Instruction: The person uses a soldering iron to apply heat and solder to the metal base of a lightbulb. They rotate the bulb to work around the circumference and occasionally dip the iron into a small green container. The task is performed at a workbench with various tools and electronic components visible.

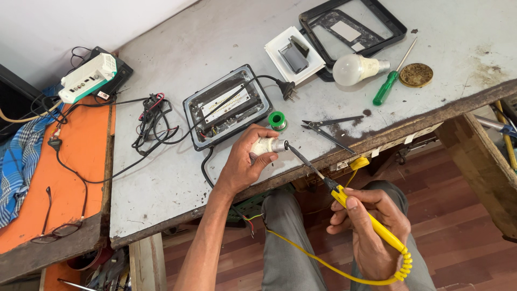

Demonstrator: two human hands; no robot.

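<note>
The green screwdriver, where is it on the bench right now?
In the head view the green screwdriver lies on the far right of the grey bench, between the white bulb and the round brass disc.

Single head view, looking steeply down, close over workbench (177, 178) edge and lap

A green screwdriver (389, 86), white bulb (355, 69), tweezers (329, 129), solder spool (277, 120) and spectacles (56, 229) lie about the benches.

Repair workshop: worn bench (177, 178) w/ soldering iron (344, 199), screwdriver (390, 83).
</note>
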